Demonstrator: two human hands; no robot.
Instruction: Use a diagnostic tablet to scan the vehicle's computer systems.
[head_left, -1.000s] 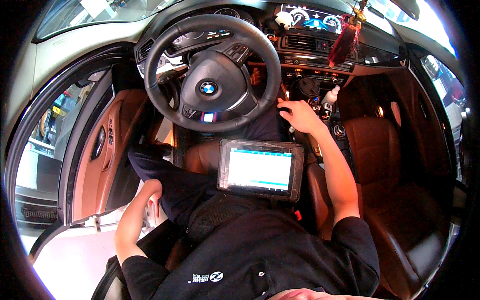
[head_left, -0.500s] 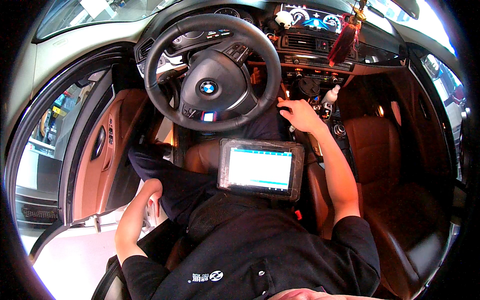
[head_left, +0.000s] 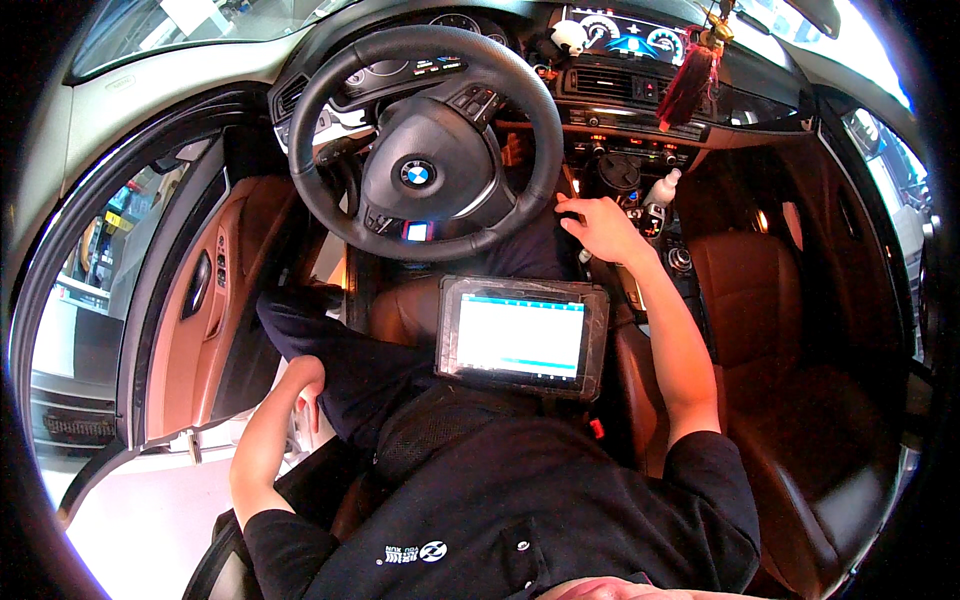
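My right hand (head_left: 602, 230) is between the steering wheel (head_left: 545, 165) and the centre console, close to my right knee. Its index finger and thumb are apart, and I see nothing held in it. By my left thigh, on the open-door side, my left hand (head_left: 309, 392) hangs with its fingers pointing down, partly hidden by the wrist. Nothing shows in that hand. A tablet (head_left: 520, 335) in a black rugged case rests on my lap, its lit screen mostly white with blue bars. Neither hand touches it.
Right of my right hand, the console holds a white bottle (head_left: 664, 188), a round black lid (head_left: 617, 175), a gear selector (head_left: 653, 222) and a round knob (head_left: 678, 262). A red tassel (head_left: 688, 85) hangs before the dash. The driver's door (head_left: 205, 290) stands open at left.
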